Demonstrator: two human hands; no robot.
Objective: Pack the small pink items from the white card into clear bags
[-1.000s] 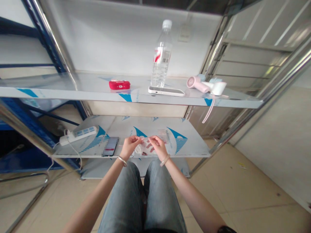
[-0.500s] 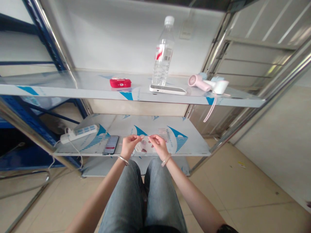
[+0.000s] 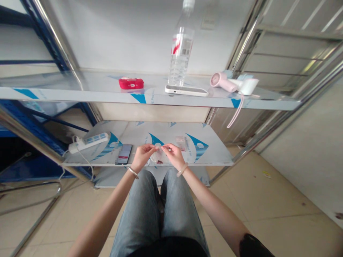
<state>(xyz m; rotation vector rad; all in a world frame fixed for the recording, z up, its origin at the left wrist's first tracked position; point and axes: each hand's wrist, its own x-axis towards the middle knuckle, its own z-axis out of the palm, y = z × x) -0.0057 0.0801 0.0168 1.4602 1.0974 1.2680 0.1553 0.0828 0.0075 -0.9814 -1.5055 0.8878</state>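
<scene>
My left hand (image 3: 144, 156) and my right hand (image 3: 173, 155) meet over the front of the lower shelf. Both are closed in a pinch, fingertips almost touching, on the upper edge of what looks like a small clear plastic bag (image 3: 158, 157). A few dark red pieces (image 3: 159, 162) show through the bag, too small to name. Part of the bag is hidden behind my right hand. Left of my left hand, a dark phone (image 3: 124, 154) with a lit, partly blurred screen lies on the shelf.
A white power strip (image 3: 89, 141) with its cable lies on the lower shelf (image 3: 214, 150). On the upper shelf (image 3: 93, 94) are a red case (image 3: 131, 84), a water bottle (image 3: 181, 50), a white-edged phone (image 3: 187, 90), a pink handheld fan (image 3: 223, 82) and a white one (image 3: 248, 86).
The camera view has tilted down, so the shelves sit higher in the picture. My hands have come slightly closer together, still pinching the bag's edge.
</scene>
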